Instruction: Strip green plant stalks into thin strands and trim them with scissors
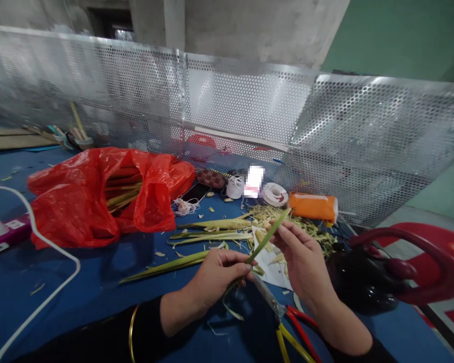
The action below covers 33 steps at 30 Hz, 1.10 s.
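Over the near part of that blue table [98,295], left hand [225,269] has a green strip [268,241] pinched low down; right hand [304,259] pinches it by its far tip, so it slants up rightward between them; shears [275,305] sit just below; more leaf strips [212,235] lie beyond the left hand; red bag [75,201] far left, dark kettle [363,282] right.
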Motion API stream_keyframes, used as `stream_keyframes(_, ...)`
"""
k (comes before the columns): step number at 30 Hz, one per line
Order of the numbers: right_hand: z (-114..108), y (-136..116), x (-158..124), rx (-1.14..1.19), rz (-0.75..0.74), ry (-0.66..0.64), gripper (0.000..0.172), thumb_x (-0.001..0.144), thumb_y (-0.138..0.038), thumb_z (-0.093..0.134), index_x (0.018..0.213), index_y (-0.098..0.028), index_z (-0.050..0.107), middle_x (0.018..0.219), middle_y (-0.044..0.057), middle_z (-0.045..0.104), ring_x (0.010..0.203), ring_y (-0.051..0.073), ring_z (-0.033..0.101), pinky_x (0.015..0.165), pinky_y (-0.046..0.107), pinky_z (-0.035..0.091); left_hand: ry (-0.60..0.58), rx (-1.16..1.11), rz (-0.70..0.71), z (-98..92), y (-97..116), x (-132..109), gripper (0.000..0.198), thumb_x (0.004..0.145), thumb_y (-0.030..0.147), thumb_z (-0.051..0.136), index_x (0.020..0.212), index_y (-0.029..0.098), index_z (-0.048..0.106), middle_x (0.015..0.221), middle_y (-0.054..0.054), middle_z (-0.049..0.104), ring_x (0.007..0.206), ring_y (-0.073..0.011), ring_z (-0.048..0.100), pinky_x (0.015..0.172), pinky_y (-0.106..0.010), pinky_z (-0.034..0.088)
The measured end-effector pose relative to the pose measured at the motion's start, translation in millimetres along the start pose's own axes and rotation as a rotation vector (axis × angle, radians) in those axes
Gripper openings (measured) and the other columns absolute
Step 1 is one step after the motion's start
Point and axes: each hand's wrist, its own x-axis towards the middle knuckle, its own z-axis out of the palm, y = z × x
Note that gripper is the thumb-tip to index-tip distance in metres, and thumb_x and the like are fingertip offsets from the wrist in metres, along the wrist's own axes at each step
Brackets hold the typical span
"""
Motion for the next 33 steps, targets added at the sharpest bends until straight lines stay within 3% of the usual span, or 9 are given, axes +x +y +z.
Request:
stream_keyframes(4, -3.0, -2.3, 4.7, 0.035, -0.014, 0.007, 0.021, 0.065, -0.036, 0.080, 0.076, -0.020, 0.073, 0.085, 0.002, 0.068, 0.072, 0.011, 0.058, 0.065, 0.022, 0.049, -0.012, 0.013, -0.011, 1.9, 0.3, -1.2, 0.018, 0.068, 0.024, 0.069, 0.082, 0.015, 0.076, 0.064, -0.002, 0.067, 0.056, -0.0080, 0.052, 0.060, -0.022, 0.040)
stream_keyframes(10, -3.7, -2.9, 6.8, 0.136, -0.005, -0.021, 0.016, 0.066, -0.029, 0.080, 0.071, -0.019, 0.068, 0.068, -0.003, 0.059, 0.059, 0.008, 0.052, 0.059, 0.020, 0.046, -0.021, -0.060, -0.072, 1.7, 2.6, -3.0, 0.020, 0.066, 0.027, 0.073, 0.082, 0.014, 0.075, 0.063, -0.001, 0.066, 0.055, -0.0072, 0.053, 0.061, -0.021, 0.041)
stream_keyframes(14, -4.3, -4.2, 4.2, 0.091, -0.026, -0.101, 0.013, 0.069, -0.026, 0.076, 0.075, -0.019, 0.067, 0.077, 0.000, 0.065, 0.061, 0.009, 0.053, 0.060, 0.020, 0.045, -0.011, -0.147, -0.123, -0.7, -0.5, -2.5, 0.025, 0.066, 0.028, 0.075, 0.086, 0.012, 0.074, 0.066, -0.002, 0.067, 0.055, -0.0066, 0.054, 0.061, -0.020, 0.042)
stream_keyframes(17, -4.4, -3.8, 0.8, 0.059, 0.044, -0.154, 0.016, 0.070, -0.025, 0.076, 0.084, -0.020, 0.067, 0.076, -0.001, 0.066, 0.059, 0.008, 0.054, 0.060, 0.019, 0.045, -0.026, -0.239, -0.143, 0.1, 0.2, -3.4, 0.026, 0.066, 0.024, 0.077, 0.089, 0.011, 0.072, 0.067, -0.003, 0.066, 0.057, -0.0064, 0.055, 0.059, -0.018, 0.042)
stream_keyframes(24, -6.7, 1.2, 4.8, 0.120, 0.126, -0.215, 0.016, 0.070, -0.027, 0.077, 0.077, -0.018, 0.066, 0.076, -0.001, 0.066, 0.059, 0.010, 0.060, 0.060, 0.021, 0.048, -0.090, -0.504, -0.170, -2.4, 9.5, -2.7, 0.041, 0.067, 0.016, 0.077, 0.107, 0.016, 0.068, 0.065, 0.000, 0.064, 0.054, -0.0045, 0.055, 0.058, -0.016, 0.044)
stream_keyframes(29, -8.9, 13.0, 11.1, 0.207, 0.303, -0.268, 0.021, 0.065, -0.025, 0.080, 0.076, -0.018, 0.064, 0.073, -0.001, 0.067, 0.054, 0.009, 0.060, 0.054, 0.019, 0.048, -0.123, -0.524, -0.151, -6.2, 8.3, -2.1, 0.030, 0.065, 0.017, 0.079, 0.094, 0.015, 0.071, 0.063, 0.000, 0.064, 0.051, -0.0049, 0.056, 0.057, -0.017, 0.045)
stream_keyframes(33, -10.1, 27.4, 11.5, -0.060, 0.453, -0.240, 0.021, 0.064, -0.026, 0.078, 0.076, -0.014, 0.066, 0.067, 0.002, 0.066, 0.050, 0.010, 0.059, 0.050, 0.022, 0.050, -0.107, -0.449, -0.128, -2.4, 8.2, -3.8, 0.021, 0.062, 0.019, 0.081, 0.080, 0.013, 0.072, 0.064, -0.002, 0.067, 0.056, -0.0073, 0.059, 0.059, -0.019, 0.046)
